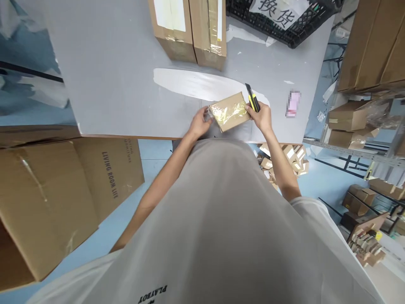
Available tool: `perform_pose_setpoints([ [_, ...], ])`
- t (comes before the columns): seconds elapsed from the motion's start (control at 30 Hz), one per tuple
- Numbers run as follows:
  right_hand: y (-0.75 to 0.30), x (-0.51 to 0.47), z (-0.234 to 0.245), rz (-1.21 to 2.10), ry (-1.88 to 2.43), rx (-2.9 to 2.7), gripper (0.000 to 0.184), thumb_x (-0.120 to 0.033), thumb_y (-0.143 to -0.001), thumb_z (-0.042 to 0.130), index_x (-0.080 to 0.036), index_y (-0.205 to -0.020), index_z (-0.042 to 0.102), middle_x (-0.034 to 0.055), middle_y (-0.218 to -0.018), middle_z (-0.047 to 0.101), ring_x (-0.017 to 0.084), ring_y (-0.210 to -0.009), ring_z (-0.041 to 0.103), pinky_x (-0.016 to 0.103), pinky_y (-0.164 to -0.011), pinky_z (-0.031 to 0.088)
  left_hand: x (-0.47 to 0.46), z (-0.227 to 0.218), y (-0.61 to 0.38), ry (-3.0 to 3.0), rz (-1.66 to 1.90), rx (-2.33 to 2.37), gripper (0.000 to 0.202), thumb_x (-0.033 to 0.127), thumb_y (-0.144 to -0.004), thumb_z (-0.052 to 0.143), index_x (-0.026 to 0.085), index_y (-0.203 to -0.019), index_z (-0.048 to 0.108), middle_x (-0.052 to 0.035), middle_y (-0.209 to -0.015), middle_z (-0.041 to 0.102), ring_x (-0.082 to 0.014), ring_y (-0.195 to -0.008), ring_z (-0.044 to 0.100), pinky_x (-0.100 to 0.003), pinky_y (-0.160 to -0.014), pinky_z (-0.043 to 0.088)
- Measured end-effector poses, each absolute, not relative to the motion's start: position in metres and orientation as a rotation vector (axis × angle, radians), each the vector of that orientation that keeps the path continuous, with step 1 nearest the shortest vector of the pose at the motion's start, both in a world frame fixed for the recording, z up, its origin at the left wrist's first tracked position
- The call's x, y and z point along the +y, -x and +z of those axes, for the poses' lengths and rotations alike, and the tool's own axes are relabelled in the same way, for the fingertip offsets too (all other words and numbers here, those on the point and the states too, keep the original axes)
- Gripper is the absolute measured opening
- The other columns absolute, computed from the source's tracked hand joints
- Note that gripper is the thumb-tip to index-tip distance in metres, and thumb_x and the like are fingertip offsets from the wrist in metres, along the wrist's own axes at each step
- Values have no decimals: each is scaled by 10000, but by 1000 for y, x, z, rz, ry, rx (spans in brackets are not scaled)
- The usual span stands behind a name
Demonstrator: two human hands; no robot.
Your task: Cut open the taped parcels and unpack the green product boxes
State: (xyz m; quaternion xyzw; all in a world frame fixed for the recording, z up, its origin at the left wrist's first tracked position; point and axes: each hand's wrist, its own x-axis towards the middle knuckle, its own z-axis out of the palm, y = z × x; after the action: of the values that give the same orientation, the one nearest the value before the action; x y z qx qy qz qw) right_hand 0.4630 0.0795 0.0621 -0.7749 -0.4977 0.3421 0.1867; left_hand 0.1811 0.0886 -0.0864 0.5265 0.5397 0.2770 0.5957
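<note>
A small cardboard box [230, 113] with shiny clear tape over it is held at the near edge of the grey table [114, 84]. My left hand [200, 123] grips its left end, where some loose clear plastic shows by the fingers. At the right end, my right hand [262, 118] pinches the box's corner. That same hand also holds a yellow-and-black utility knife [252, 98], which points up and away from me. Whether its blade is out is too small to tell.
Two taped cartons [207, 38] stand at the table's far side, beside a black plastic crate [284, 33] with a paper sign. A blurred pink item [293, 104] lies to the right. A large open carton [47, 202] is on the left; shelves with boxes [349, 116] are at right.
</note>
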Motion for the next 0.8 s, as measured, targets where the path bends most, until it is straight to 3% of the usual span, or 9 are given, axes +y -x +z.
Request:
perform_pose_setpoints([
  [0.1,-451,71,70,775,2244,-1561,490,-637,-1158,680,-179,-1296,785,135,-1186,858,322,-1151,824,440,-1049,674,101,-59,-169,-1198,738,1373,513,617,-936,933,270,-1297,819,-146,-1485,842,-362,-1400,788,-478,-1155,672],
  [0.17,-441,61,81,734,2274,-1624,517,-614,-1211,575,-181,-1440,741,169,-1312,855,348,-1262,814,470,-1112,656,111,-35,-164,-1225,765,1338,411,606,-996,874,264,-1220,840,-108,-1374,877,-307,-1316,813,-405,-1106,683],
  [0.33,-412,30,117,926,2254,-1798,597,-537,-1251,468,-203,-1733,582,175,-1437,861,356,-1307,842,489,-1154,649,129,4,-168,-1248,699,1248,301,425,-851,997,230,-1037,862,-80,-1136,898,-265,-1074,831,-415,-1018,709],
  [0.5,-387,14,136,1062,2176,-2028,583,-395,-1241,443,-198,-1766,606,172,-1620,806,359,-1441,806,483,-1215,630,136,2,-172,-1238,674,1238,287,325,-776,1032,238,-987,858,-75,-1063,889,-272,-1028,830,-441,-1006,724],
  [0.8,-362,22,131,1121,2256,-2106,570,-311,-1231,458,-220,-1766,633,155,-1479,877,362,-1332,853,486,-1182,648,135,8,-169,-1249,647,1241,210,343,-822,1010,240,-959,890,-63,-1051,889,-269,-1023,838,-417,-986,743],
])
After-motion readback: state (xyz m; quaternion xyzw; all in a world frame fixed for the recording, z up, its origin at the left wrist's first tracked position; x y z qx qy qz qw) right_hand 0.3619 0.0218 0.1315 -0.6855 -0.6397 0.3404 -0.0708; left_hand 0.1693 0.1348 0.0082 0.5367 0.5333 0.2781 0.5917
